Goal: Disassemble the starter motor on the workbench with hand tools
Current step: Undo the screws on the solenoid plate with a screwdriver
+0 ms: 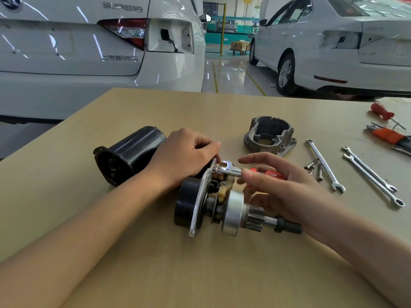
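Centre frame, left hand point(184, 154) clamping heavy, rigid starter motor point(222, 203), right hand point(273, 185) pinching spanner point(229, 167) and red screwdriver point(270, 174); best gripped by steel body, probably greasy.

Bright even overhead light; glare streaks on white cars point(100, 41); soft shadows; wide-angle edge curvature.

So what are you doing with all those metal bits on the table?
A person is taking a starter motor apart on the tan workbench. The left hand steadies the motor's black-and-silver gear assembly, while the right hand holds a red-handled screwdriver and a shiny wrench against it. The black cylindrical casing and grey metal housing already lie apart.
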Demonstrator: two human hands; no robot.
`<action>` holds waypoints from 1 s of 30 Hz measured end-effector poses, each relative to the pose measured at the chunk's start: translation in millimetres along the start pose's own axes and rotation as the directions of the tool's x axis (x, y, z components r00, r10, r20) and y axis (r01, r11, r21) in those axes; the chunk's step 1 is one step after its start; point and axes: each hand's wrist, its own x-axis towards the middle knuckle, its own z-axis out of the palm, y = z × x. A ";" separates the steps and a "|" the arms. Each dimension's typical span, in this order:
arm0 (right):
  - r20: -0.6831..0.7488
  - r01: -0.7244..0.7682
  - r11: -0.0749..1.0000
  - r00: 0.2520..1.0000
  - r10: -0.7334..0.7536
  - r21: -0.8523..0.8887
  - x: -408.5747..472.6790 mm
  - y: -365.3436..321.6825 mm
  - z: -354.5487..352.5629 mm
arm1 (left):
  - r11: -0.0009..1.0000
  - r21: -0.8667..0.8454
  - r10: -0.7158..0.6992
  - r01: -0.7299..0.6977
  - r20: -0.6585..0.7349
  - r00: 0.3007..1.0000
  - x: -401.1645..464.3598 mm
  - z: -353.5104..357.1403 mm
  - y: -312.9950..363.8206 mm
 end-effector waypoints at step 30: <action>-0.035 -0.072 0.991 0.996 0.076 0.109 3.2 0.7 1.5 | 1.000 0.012 -0.009 0.009 -0.010 1.000 -0.7 -0.3 1.9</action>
